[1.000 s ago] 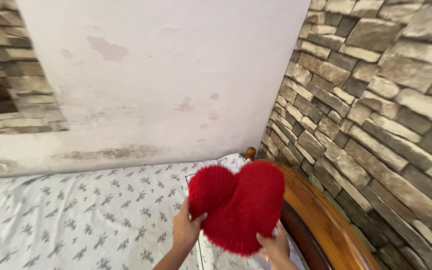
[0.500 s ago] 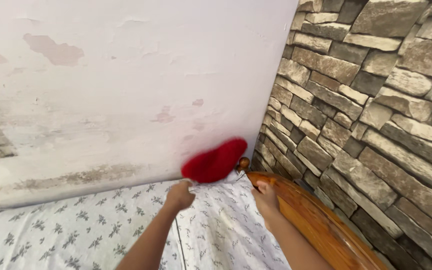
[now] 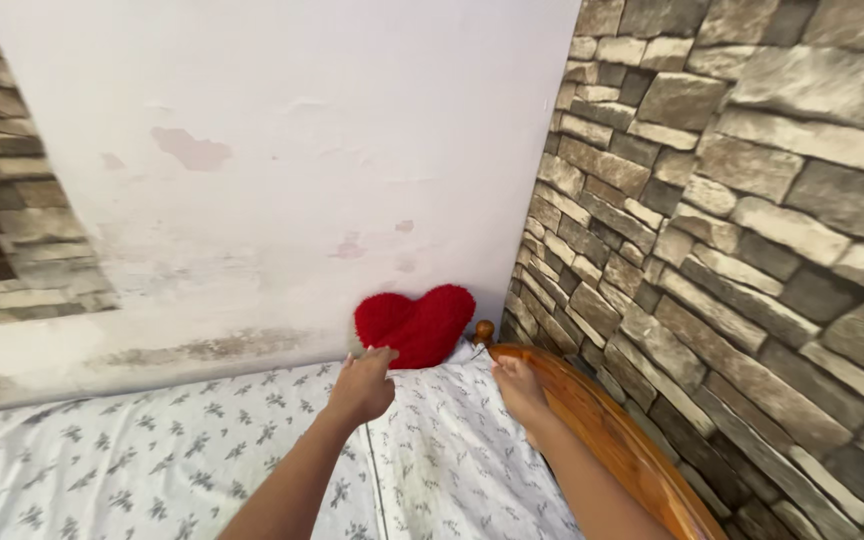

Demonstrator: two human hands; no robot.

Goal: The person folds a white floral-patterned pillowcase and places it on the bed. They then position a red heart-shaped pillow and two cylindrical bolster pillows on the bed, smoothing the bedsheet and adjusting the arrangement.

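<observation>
Room: bed (image 3: 152, 470) in the corner of plaster wall (image 3: 282, 150) and stone wall (image 3: 732, 220) | left hand (image 3: 362, 388): fingers loose, empty, at the lower edge of the heart pillow (image 3: 417, 325) | right hand (image 3: 518, 385): released, beside the headboard (image 3: 612, 430) | pillow: upright against the plaster wall | step: placing seems finished; next, hands should only draw back | change: half a second ago the pillow was in the air between the hands.

Bed (image 3: 132, 470) in floral sheet, red heart cushion (image 3: 417, 325) on it
</observation>
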